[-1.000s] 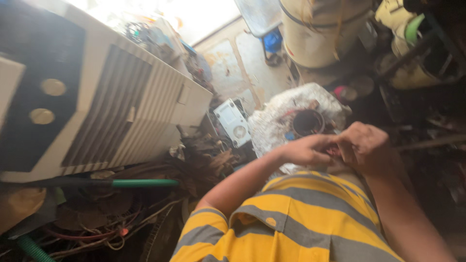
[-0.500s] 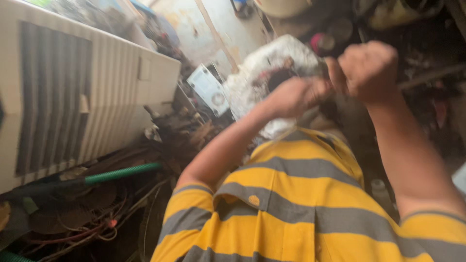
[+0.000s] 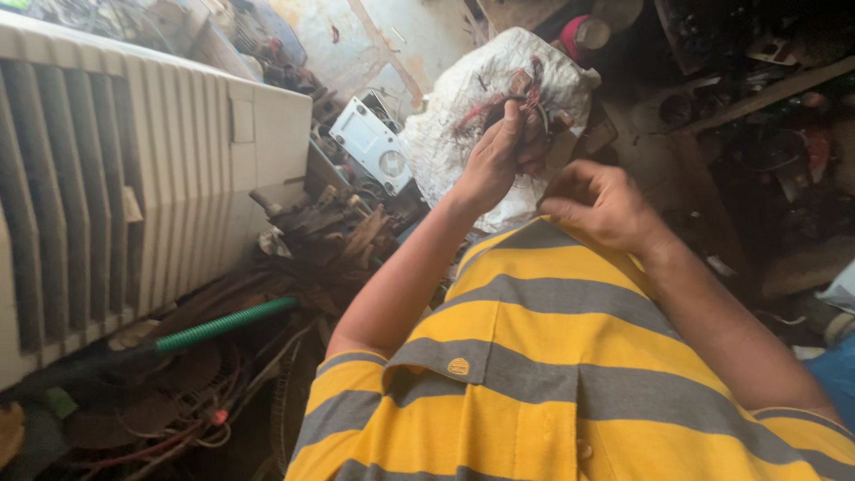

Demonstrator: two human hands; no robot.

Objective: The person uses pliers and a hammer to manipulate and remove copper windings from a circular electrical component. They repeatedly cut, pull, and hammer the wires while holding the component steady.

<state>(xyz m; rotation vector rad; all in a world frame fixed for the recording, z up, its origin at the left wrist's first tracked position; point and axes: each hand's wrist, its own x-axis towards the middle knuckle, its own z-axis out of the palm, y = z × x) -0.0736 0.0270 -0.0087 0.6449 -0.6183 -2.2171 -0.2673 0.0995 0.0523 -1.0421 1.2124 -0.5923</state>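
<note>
Left hand: the left hand (image 3: 494, 160) is raised in front of the chest, fingers curled shut around a bunch of wires (image 3: 512, 100); the pinch sits near the top of the hand.
Right hand: the right hand (image 3: 601, 205) lies just beside the left, lower and nearer the shirt, fingers loosely bent, thumb pointing toward the left hand. Whether it grips a wire end cannot be told; nothing shows clearly between its fingers.
Wires: red and dark strands, running from the left hand up onto the white sack (image 3: 463, 116) behind it, where they spread over its top.
White sack: crumpled, dirty, bulging; stands just beyond both hands, partly hidden by them.
Shirt: yellow with grey stripes (image 3: 552, 356), fills the lower middle of the view.
Cooler: large white cabinet with slatted vents (image 3: 134, 178), along the left side.
White box: small white casing with a round dial (image 3: 370, 142), tilted, between the cooler and the sack.
Green hose: ribbed green tube (image 3: 223, 325), lying slantwise on the floor below the cooler.
Scrap pile: dark, rusty metal parts (image 3: 329, 232) heaped between the cooler and the left forearm.
Floor wires: thin red and pale cables (image 3: 178, 436) tangled at lower left.
</note>
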